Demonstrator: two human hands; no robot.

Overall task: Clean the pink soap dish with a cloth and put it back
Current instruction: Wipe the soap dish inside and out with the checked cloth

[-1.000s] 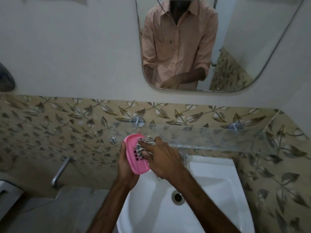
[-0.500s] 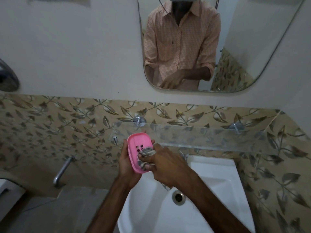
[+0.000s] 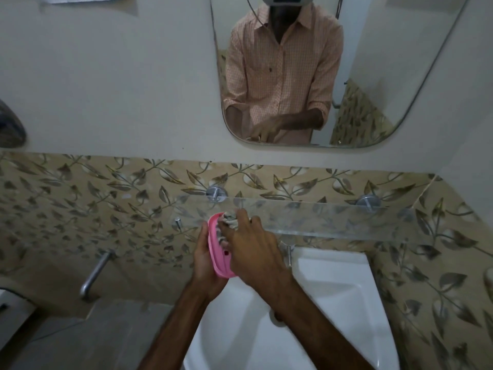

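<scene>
Your right hand point(image 3: 253, 252), clutching the cloth point(image 3: 230, 220), has slid up the tilted pink soap dish point(image 3: 219, 263) your left hand point(image 3: 204, 260) grips.

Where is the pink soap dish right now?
In the head view, near the middle, the pink soap dish is held in the left hand above the sink, near the glass shelf. The right hand presses the cloth into it.

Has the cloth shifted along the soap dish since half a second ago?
Yes. The cloth in the right hand has slid up the pink soap dish, toward the glass shelf.
</scene>
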